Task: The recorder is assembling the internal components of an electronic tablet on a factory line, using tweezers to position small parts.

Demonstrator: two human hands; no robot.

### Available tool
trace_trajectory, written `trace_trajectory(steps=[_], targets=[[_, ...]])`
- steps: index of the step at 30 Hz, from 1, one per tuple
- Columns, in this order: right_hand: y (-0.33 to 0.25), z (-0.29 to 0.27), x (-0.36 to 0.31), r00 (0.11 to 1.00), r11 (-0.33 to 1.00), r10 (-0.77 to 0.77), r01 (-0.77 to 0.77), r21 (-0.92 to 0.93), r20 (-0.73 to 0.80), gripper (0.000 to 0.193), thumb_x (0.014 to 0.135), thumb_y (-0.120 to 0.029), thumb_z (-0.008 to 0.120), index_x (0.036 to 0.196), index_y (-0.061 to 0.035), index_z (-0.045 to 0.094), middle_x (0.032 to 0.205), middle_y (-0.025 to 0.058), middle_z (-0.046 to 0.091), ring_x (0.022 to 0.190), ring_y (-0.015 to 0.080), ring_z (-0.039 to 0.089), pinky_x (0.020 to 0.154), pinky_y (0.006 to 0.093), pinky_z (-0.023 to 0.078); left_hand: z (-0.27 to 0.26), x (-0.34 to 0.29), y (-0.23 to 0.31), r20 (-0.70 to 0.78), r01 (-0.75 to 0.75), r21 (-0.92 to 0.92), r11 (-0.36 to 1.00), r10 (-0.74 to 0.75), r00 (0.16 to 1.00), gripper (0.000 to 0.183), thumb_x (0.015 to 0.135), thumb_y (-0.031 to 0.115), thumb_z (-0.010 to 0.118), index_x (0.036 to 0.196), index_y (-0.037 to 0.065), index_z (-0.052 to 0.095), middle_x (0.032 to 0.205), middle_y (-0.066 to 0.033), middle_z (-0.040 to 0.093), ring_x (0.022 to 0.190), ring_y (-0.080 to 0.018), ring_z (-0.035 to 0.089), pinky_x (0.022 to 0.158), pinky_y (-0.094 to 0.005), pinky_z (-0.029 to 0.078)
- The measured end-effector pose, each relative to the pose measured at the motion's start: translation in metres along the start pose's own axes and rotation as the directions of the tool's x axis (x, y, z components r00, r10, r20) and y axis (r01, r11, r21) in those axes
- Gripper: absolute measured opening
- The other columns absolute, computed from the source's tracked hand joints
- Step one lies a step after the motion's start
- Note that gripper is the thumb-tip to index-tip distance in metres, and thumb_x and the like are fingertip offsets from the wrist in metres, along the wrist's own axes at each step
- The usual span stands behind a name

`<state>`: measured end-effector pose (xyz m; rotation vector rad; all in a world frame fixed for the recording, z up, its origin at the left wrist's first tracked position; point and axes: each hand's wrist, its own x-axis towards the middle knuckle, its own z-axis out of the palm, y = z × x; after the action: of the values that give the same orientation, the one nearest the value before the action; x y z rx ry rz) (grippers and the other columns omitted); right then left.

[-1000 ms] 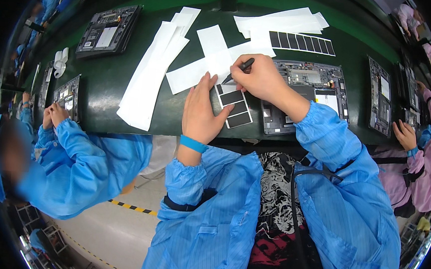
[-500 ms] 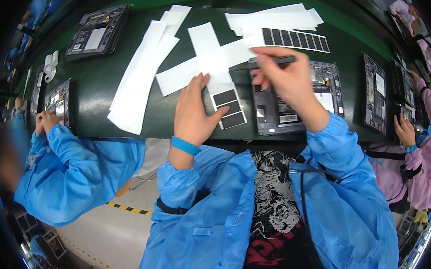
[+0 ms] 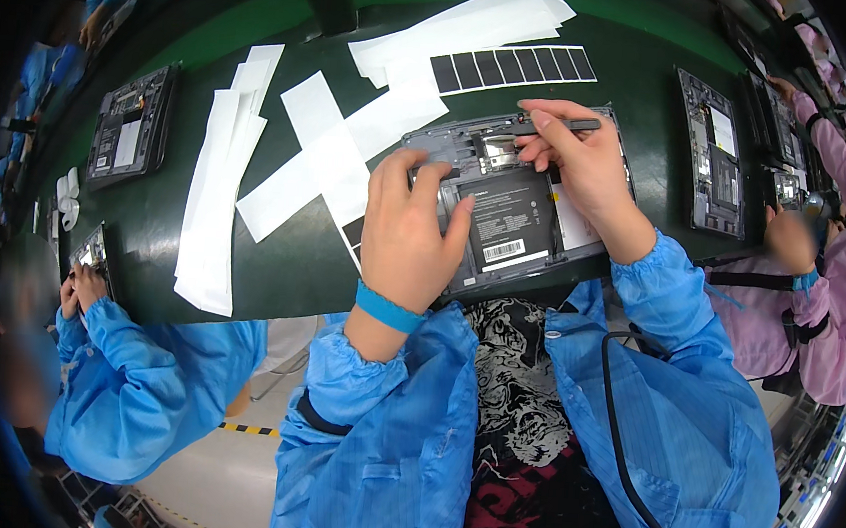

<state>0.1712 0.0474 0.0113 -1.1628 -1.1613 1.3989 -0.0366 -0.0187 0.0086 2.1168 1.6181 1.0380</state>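
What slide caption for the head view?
Left hand over an opened laptop, right hand holding a black tool over its far side, white strips nearby.

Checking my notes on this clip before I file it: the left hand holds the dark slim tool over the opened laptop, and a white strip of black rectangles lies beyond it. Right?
One slip: the head view shows the right hand holding the dark slim tool over the opened laptop.

Barcode (image 3: 503, 252), tiny illegible print (image 3: 516, 227) — black battery (image 3: 502, 213)
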Motion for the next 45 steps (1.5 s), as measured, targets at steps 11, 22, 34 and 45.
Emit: trace_trajectory(steps=[11, 22, 34, 45], targets=[[0.01, -0.002, 0.002, 1.0, 0.999, 0.014, -0.015, 0.039, 0.027, 0.023, 0.095, -0.01, 0.058, 0.11, 0.0058, 0.063, 0.074, 0.0113, 0.067, 0.066, 0.0135, 0.064, 0.082, 0.0315, 0.055, 0.009, 0.001, -0.002, 0.061, 0.016, 0.056, 0.998, -0.019, 0.998, 0.039, 0.078, 0.012, 0.073, 0.112, 0.0, 0.059, 0.132, -0.021, 0.048, 0.125, -0.0413, 0.044, 0.103, -0.0458, 0.039], [0.018, -0.006, 0.001, 0.998, 0.998, -0.055, 0.056, -0.042, 0.017, 0.021, 0.095, -0.011, 0.058, 0.108, 0.005, 0.064, 0.076, 0.0118, 0.068, 0.069, 0.0139, 0.065, 0.071, 0.0257, 0.054, 0.01, 0.001, -0.004, 0.108, 0.036, 0.061, 0.997, -0.043, 0.993, 0.042, 0.078, 0.011, 0.072, 0.116, 0.001, 0.056, 0.136, -0.0204, 0.045, 0.129, -0.0418, 0.041, 0.105, -0.0468, 0.037], [0.014, 0.0, 0.0, 0.999, 0.997, -0.038, 0.037, -0.071, -0.005, 0.019, 0.095, -0.009, 0.058, 0.105, 0.0056, 0.064, 0.075, 0.0118, 0.068, 0.066, 0.0122, 0.063, 0.069, 0.0255, 0.054, 0.017, 0.01, 0.018, 0.139, -0.063, 0.24, 0.969, 0.03, 0.99, 0.056, 0.079, 0.025, 0.073, 0.126, 0.001, 0.054, 0.135, -0.0208, 0.046, 0.127, -0.0412, 0.042, 0.104, -0.0474, 0.037], [0.008, 0.008, -0.008, 0.996, 0.996, -0.087, 0.087, 0.002, -0.01, 0.02, 0.095, -0.007, 0.056, 0.106, 0.008, 0.064, 0.072, 0.0121, 0.066, 0.062, 0.0134, 0.062, 0.081, 0.0326, 0.057, 0.021, 0.001, 0.009, 0.137, -0.005, 0.205, 0.979, -0.023, 0.99, 0.059, 0.082, 0.026, 0.072, 0.127, -0.006, 0.051, 0.136, -0.023, 0.044, 0.129, -0.0419, 0.041, 0.106, -0.0457, 0.038]])
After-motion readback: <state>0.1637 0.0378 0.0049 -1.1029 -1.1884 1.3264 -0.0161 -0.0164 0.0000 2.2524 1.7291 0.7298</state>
